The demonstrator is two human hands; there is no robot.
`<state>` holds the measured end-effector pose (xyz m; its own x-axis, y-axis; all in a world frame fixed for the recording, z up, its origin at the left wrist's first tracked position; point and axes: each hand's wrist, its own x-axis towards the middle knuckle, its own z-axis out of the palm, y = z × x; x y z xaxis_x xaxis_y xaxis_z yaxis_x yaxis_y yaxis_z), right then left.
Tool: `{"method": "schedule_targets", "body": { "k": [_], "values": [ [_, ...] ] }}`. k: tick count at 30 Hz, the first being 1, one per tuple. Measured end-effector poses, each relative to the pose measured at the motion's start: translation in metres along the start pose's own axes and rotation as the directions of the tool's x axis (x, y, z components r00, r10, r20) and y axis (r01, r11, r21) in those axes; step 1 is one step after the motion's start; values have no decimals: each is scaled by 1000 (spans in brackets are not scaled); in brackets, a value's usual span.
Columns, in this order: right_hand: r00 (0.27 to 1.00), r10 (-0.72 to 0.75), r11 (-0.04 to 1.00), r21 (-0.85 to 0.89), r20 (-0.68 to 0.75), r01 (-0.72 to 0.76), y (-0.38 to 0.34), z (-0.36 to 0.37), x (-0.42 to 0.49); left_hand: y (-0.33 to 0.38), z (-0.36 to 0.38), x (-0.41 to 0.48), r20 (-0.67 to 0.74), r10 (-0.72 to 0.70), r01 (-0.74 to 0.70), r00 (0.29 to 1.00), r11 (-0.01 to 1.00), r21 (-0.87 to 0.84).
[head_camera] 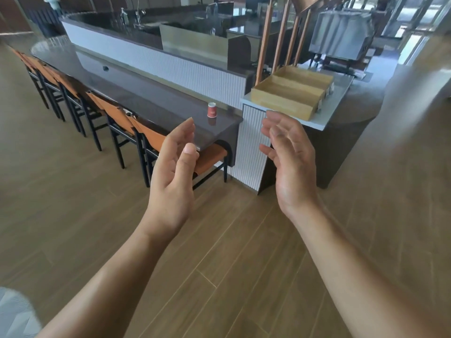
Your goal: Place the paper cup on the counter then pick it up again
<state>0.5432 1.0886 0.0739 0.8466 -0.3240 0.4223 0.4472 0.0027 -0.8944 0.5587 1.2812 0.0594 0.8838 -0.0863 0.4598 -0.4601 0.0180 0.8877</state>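
While empty, two hands (left hand [172,172], right hand [289,154]), one red cup [211,110].

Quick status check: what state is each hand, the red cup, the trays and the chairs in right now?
Left hand: open, fingers relaxed, holding nothing, raised above the floor.
Right hand: open, palm facing left, holding nothing.
Small red paper cup: upright on the dark brown counter, untouched, apart from both hands.
Light wooden trays: side by side on the white ledge, appear empty.
Orange-backed black chairs: pushed up to the counter, unoccupied.
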Motion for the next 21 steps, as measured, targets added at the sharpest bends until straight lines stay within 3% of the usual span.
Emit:
{"method": "schedule_targets", "body": {
  "k": [8, 21],
  "values": [
    [999, 29, 995, -100, 24, -27, 90, 26, 134, -90, 3, 131, -10, -16, 16, 1000, 1000, 16],
    [998, 51, 986, -157, -39, -56, 226, 134, 359, -236, -45, 378, -23, -63, 63, 998, 998, -3]
  ]
}}
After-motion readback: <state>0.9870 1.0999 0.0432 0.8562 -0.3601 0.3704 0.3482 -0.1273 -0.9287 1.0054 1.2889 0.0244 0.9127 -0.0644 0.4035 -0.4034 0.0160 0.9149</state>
